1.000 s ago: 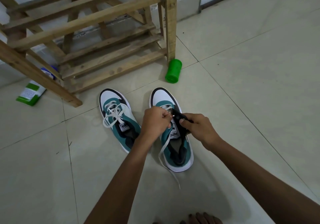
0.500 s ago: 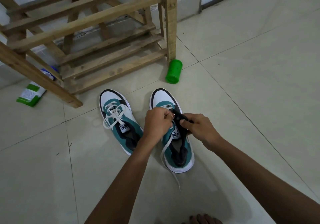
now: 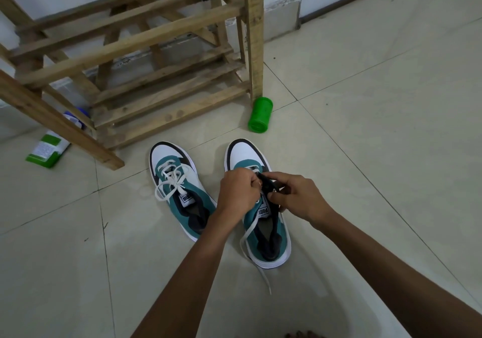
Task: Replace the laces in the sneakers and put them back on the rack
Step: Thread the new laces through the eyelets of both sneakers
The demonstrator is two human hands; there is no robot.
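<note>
While both your forearms reach forward over the floor, your hands meet above the right sneaker. Your left hand is curled into a fist over the sneaker's eyelets, knuckles up; what its fingers grip is hidden, though a white lace trails out from under it, down the sneaker's near side and onto the tiles toward you. Your right hand, almost touching the left, pinches a black lace between thumb and fingertips just over the tongue.

Just left of your left hand sits the left sneaker, its white lace tied in a loose bow; the two sneakers lie near each other but apart. Beyond your hands stands the wooden rack, its near foot close to the left sneaker's toe. A green cup lies on its side at the rack's right post, ahead of your hands. Far to your left, a green-and-white packet lies beside the rack's slanted leg. To the right of your right hand the tiles run open and wide.
</note>
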